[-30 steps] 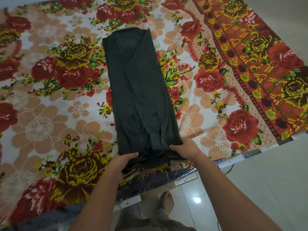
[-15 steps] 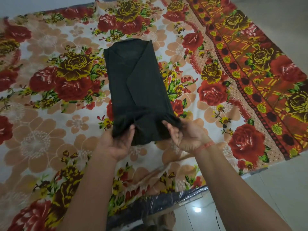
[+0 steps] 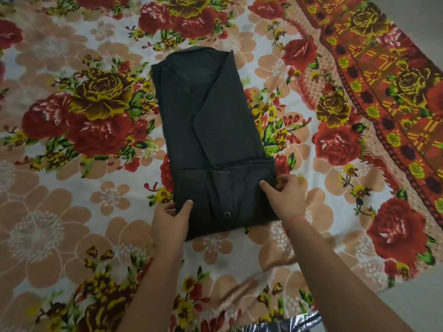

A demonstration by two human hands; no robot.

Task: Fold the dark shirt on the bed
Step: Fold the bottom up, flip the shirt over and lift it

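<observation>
The dark cloth shirt (image 3: 211, 130), folded into a long strip, lies on the flowered bedsheet (image 3: 72, 212), well in from the sheet's right and near edges, collar end farthest away. Its near end is doubled back on top. The left hand (image 3: 171, 221) pinches that flap's near-left corner, and the right hand (image 3: 285, 197) pinches its right edge.

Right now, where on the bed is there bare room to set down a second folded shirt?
The floral bedsheet lies bare left of the dark shirt, out to the picture's edge, and right of it, up to the red patterned border. It is crowded at the near fold, where the left hand and right hand grip the shirt.
</observation>
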